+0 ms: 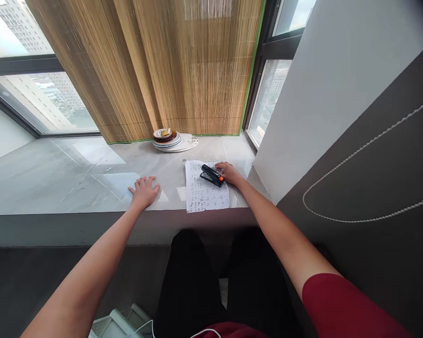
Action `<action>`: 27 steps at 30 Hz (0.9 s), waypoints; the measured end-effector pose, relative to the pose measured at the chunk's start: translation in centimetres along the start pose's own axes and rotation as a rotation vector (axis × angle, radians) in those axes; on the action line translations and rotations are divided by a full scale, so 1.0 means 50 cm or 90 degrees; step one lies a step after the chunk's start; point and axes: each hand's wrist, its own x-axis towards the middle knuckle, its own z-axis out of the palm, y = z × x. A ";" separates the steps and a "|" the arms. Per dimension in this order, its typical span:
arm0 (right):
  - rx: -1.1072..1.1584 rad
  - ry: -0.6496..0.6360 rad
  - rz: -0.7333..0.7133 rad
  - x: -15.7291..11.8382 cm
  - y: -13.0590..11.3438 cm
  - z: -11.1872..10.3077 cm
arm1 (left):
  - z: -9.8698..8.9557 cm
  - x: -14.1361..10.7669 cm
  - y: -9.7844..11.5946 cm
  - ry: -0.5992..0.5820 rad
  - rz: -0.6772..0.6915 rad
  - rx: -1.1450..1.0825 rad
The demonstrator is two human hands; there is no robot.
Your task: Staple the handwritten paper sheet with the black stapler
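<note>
My left hand (144,191) lies flat on the pale marble-look sill (77,188), fingers spread, holding nothing. To the right, a sheet of white paper (197,197) with handwritten lines rests at the sill's front edge, its lower end reaching just past it. Over the paper's upper part is a black stapler (211,175) with an orange patch at its right end. That end is in the curled fingers of my right hand (230,172), which partly hide it. Whether the stapler is lifted off the paper I cannot tell.
Behind the paper, a stack of plates (167,140) stands against a hanging bamboo blind (155,70). A white wall (303,94) closes in on the right, with a beaded cord (338,220) hanging near it. Below left is a pale green plastic object (118,324).
</note>
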 end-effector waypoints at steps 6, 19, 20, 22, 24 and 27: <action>0.008 0.075 0.021 -0.006 -0.009 -0.015 | 0.000 0.000 0.001 0.002 0.000 0.006; 0.110 0.120 0.041 -0.003 0.005 -0.020 | -0.005 -0.003 0.005 -0.003 -0.006 0.006; 0.114 0.124 0.031 -0.004 0.006 -0.020 | -0.007 -0.003 0.005 -0.005 -0.006 0.006; 0.123 0.133 0.013 -0.004 0.007 -0.021 | -0.008 -0.003 0.007 -0.008 -0.008 0.004; 0.120 0.137 0.011 -0.005 0.007 -0.021 | -0.008 -0.003 0.007 -0.005 -0.009 0.004; 0.117 0.133 0.028 -0.006 0.005 -0.021 | -0.006 -0.002 0.006 0.003 -0.010 0.003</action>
